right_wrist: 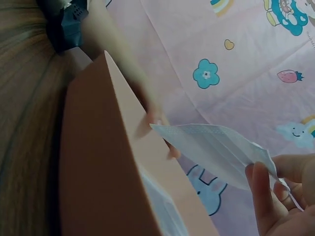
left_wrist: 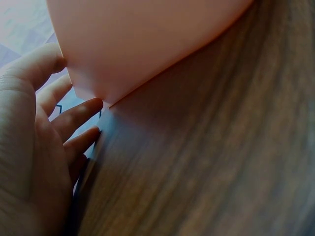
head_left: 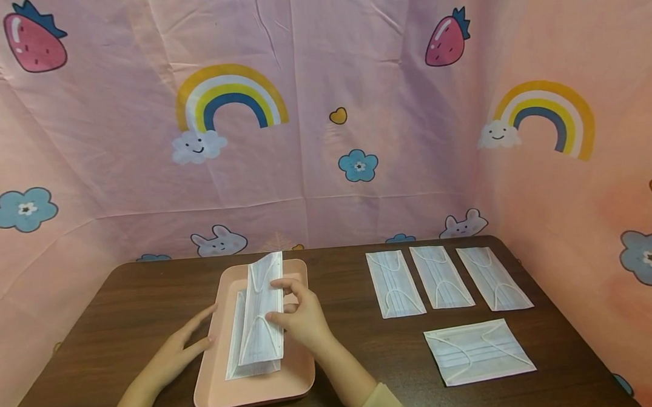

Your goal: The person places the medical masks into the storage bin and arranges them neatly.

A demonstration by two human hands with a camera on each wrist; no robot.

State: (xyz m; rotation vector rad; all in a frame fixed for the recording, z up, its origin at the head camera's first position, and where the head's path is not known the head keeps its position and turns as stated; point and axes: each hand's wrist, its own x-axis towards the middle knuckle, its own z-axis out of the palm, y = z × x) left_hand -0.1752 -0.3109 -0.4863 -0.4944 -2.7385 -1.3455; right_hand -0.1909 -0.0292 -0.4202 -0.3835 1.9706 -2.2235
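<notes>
I saw the right hand (head_left: 306, 320) pinching a white mask (head_left: 262, 318) by its right edge, between thumb and fingers; the mask hung tilted above the pink tray (head_left: 298, 378). On my feeds the left hand (head_left: 173, 356) had its fingers spread, thumb and fingertips touching the tray's left rim. Beneath the pinched piece, a lower mask (head_left: 251, 370) lay in the tray. Out to the tray's right, level with its far half, I counted three masks (head_left: 441, 277) in a row; right of its near half, a sideways mask (head_left: 480, 351) lay with its loops up. Under the tray was a dark wooden table (head_left: 387, 358); beyond the tray hung a printed pink cloth (head_left: 308, 46).
</notes>
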